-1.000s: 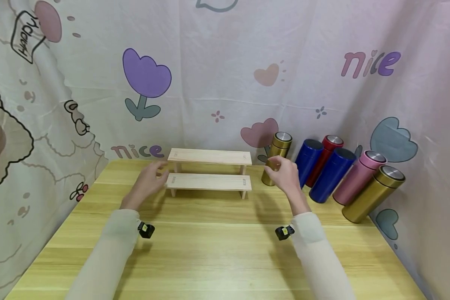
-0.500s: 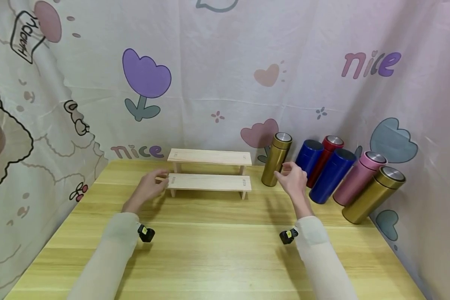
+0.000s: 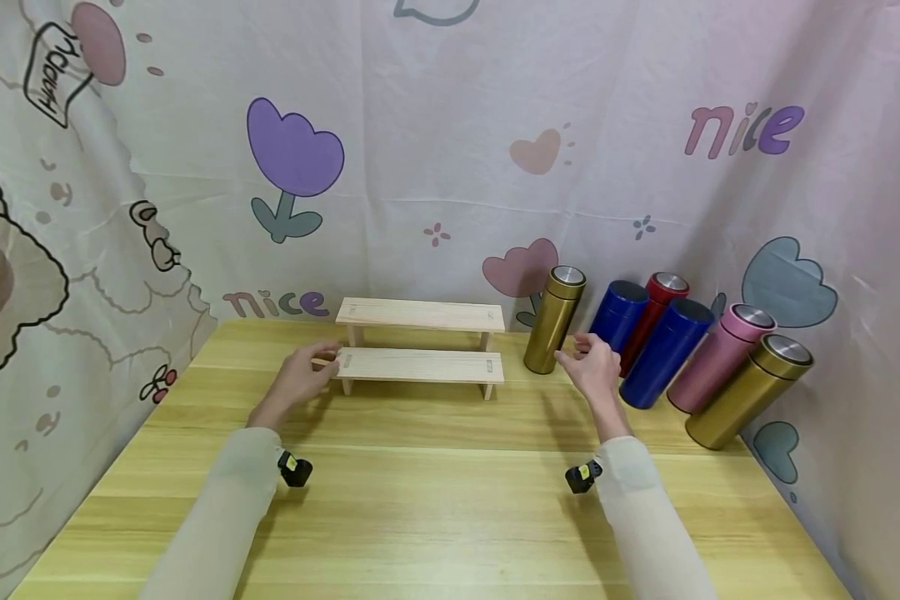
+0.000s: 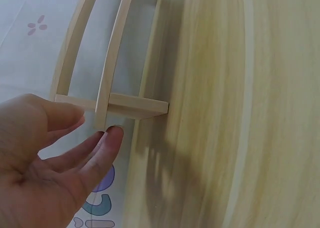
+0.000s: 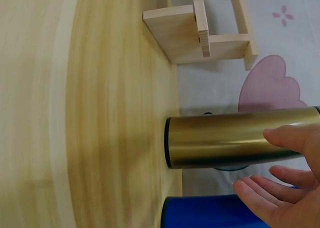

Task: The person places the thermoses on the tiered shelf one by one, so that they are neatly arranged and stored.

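A: Layout?
B: Worktop (image 3: 435, 508) first. Two-tier wooden stand (image 3: 420, 356) near its back edge, long axis left-right.
A: Bottles?
B: Group of five bottles (image 3: 712, 362) over at the right. Lone gold bottle (image 3: 551, 321) stands between them and the stand, long axis upright.
A: Nearer hand?
B: Right hand (image 3: 596, 367), just beside it. Bottle lies to that hand's left, slightly farther back. I'd say any grip there hinges on that offset. Left hand (image 3: 298, 375) is well away, at the stand's left end.
A: Hands clamped on anything?
B: Doesn't look it. Right: gap between thumb and fingers, facing the bottle. Left: thumb and fingers parted about the end of the lower board (image 4: 103, 100).
A: Contact?
B: Can't tell. Right thumb (image 5: 287, 136) overlaps the gold body in the right wrist view; left fingertips (image 4: 114, 136) sit right by the board end.
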### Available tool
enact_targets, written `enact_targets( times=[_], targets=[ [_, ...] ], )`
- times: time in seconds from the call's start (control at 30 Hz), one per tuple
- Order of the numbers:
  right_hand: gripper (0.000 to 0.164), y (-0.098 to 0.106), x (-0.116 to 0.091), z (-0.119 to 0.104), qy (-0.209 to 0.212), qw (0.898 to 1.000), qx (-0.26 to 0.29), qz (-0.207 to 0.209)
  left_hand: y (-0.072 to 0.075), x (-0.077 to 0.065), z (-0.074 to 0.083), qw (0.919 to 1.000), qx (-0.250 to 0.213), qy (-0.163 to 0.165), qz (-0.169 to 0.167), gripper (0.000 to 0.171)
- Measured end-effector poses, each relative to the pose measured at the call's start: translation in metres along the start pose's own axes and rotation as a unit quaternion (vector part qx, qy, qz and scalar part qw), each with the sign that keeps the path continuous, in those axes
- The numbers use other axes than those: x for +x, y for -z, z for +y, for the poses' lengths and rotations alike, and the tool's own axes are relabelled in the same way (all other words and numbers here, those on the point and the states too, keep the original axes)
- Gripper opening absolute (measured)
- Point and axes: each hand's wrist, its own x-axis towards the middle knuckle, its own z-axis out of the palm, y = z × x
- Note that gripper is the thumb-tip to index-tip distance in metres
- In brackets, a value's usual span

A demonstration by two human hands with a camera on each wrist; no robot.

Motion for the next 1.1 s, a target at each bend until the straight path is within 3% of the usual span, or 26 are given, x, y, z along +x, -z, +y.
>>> enact_targets(
  times=[0.27,0.5,0.83,1.1],
  targets=[
    [0.041,0.010,-0.002,0.013,0.015,1.000,0.000,0.020,-0.003,-0.001,-0.005,0.9999,-0.006,0.016,0.001,0.047],
    [0.031,0.021,-0.003,0.027,-0.008,0.999,-0.011,0.048,-0.003,-0.001,-0.006,0.9991,-0.030,0.029,-0.004,0.048],
    [0.039,0.026,-0.002,0.046,-0.045,0.995,-0.057,0.061,-0.004,-0.001,-0.003,0.9974,-0.057,0.043,-0.007,0.048],
    [0.060,0.024,0.000,0.058,-0.078,0.995,-0.054,0.027,-0.006,-0.001,-0.005,0.9973,-0.063,0.039,-0.003,0.044]
  ],
)
